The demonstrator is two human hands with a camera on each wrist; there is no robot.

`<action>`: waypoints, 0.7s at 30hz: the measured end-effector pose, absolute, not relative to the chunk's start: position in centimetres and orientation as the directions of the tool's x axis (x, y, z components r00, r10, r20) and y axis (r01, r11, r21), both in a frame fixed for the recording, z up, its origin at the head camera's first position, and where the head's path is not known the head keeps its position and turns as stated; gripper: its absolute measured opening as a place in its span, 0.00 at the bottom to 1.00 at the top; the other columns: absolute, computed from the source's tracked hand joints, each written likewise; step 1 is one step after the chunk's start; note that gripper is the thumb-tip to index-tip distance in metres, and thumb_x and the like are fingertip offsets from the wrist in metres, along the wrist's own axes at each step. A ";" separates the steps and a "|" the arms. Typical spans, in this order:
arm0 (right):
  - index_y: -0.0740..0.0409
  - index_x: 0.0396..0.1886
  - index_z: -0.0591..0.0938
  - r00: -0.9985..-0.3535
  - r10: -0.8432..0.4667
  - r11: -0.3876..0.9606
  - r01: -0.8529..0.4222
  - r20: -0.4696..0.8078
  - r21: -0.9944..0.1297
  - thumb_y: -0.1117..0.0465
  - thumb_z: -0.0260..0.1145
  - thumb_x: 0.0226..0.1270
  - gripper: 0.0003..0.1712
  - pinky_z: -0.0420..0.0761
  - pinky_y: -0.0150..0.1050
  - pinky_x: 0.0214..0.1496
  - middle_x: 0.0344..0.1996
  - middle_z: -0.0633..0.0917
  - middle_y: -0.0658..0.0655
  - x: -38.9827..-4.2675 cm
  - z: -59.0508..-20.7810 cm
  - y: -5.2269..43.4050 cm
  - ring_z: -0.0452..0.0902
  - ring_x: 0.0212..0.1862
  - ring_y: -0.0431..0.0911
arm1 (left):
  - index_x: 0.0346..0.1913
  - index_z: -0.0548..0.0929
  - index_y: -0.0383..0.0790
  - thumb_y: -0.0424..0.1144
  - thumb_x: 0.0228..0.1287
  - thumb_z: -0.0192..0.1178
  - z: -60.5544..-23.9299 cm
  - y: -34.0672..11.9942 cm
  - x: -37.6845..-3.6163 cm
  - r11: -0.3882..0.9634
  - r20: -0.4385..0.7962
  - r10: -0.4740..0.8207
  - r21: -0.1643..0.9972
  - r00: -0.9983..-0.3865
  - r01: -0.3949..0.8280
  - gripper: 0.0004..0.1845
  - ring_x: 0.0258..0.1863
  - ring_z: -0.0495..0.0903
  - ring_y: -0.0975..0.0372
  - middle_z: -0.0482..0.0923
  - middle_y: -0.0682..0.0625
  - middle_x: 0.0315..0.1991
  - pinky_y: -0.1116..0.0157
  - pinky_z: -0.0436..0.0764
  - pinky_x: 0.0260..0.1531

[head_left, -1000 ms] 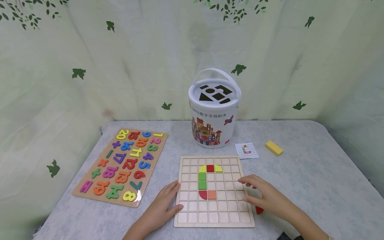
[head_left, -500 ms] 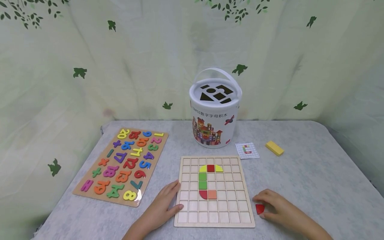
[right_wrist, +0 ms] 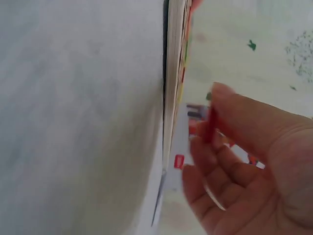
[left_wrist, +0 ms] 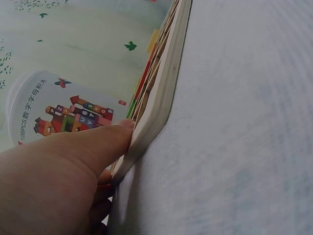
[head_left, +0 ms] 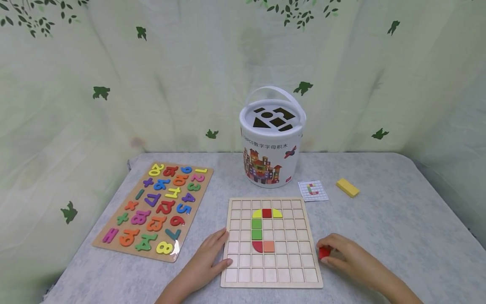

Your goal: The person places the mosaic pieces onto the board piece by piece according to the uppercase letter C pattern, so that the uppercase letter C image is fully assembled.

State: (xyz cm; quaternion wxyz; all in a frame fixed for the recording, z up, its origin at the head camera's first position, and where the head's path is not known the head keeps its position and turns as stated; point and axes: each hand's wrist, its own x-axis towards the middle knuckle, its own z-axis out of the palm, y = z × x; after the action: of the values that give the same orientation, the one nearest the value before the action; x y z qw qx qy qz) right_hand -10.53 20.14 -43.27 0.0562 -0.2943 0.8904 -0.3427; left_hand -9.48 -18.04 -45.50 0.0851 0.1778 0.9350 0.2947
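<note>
The right hand [head_left: 347, 257] pinches a small red block [head_left: 324, 252] between thumb and curled fingers, just beside the right edge of the wooden grid board [head_left: 288, 270], low over the desk [head_left: 398, 236]. The left hand [head_left: 203, 264] lies with fingers straight, its thumb and fingertips pressed against the board's left edge, holding nothing. On the board sit yellow, red, green and orange pieces [head_left: 263, 230] forming a curved shape. Behind the board stands a white bucket [head_left: 271, 143] with shape cut-outs in its lid. Right of it lie a small pattern card [head_left: 312, 190] and a yellow block [head_left: 347, 187]. A number puzzle board [head_left: 155, 209] lies to the left.
</note>
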 end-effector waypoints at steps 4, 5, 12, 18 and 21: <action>0.56 0.46 0.77 -0.809 -0.556 0.544 -0.530 0.193 -0.650 0.55 0.65 0.58 0.17 0.77 0.33 0.39 0.38 0.77 0.42 -11.0 -42.9 18.2 0.71 0.38 0.36 | 0.67 0.57 0.37 0.55 0.59 0.55 -45.5 -18.0 -9.5 0.762 -0.055 0.384 0.582 -0.922 0.283 0.38 0.66 0.49 0.53 0.51 0.47 0.68 0.51 0.58 0.59; 0.57 0.46 0.77 -0.804 -0.555 0.532 -0.541 0.214 -0.652 0.56 0.65 0.57 0.17 0.77 0.34 0.40 0.38 0.77 0.42 -11.1 -42.8 17.7 0.71 0.38 0.36 | 0.67 0.57 0.38 0.55 0.59 0.54 -45.5 -18.0 -9.5 0.763 -0.056 0.384 0.582 -0.922 0.282 0.39 0.66 0.49 0.53 0.51 0.47 0.68 0.51 0.58 0.59; 0.54 0.45 0.77 -0.816 -0.559 0.503 -0.476 0.149 -0.721 0.56 0.64 0.59 0.15 0.76 0.34 0.42 0.39 0.76 0.42 -12.2 -43.2 14.3 0.70 0.40 0.38 | 0.68 0.57 0.38 0.56 0.60 0.54 -45.6 -18.0 -9.5 0.765 -0.056 0.386 0.578 -0.921 0.285 0.39 0.66 0.49 0.53 0.51 0.48 0.68 0.50 0.58 0.59; 0.50 0.44 0.79 -0.804 -0.587 0.512 -0.459 0.095 -0.726 0.56 0.64 0.59 0.13 0.74 0.31 0.43 0.41 0.75 0.41 -13.1 -44.6 12.5 0.69 0.41 0.38 | 0.68 0.57 0.38 0.57 0.60 0.53 -45.6 -18.0 -9.5 0.765 -0.059 0.385 0.578 -0.921 0.283 0.39 0.66 0.49 0.53 0.51 0.48 0.68 0.51 0.58 0.59; 0.46 0.44 0.79 -0.796 -0.599 0.529 -0.477 0.090 -0.702 0.55 0.64 0.59 0.13 0.73 0.33 0.46 0.41 0.74 0.40 -13.3 -45.0 12.1 0.68 0.44 0.38 | 0.68 0.57 0.38 0.57 0.60 0.53 -45.6 -18.0 -9.5 0.767 -0.058 0.384 0.575 -0.921 0.284 0.39 0.66 0.49 0.53 0.51 0.48 0.68 0.51 0.58 0.59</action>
State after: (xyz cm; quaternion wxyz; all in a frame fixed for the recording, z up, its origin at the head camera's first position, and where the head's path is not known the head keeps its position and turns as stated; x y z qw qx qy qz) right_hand -13.33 12.14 -44.96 0.0813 -0.3089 0.8705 -0.3745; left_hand -9.55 -18.02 -45.63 0.0862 0.1784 0.9361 0.2906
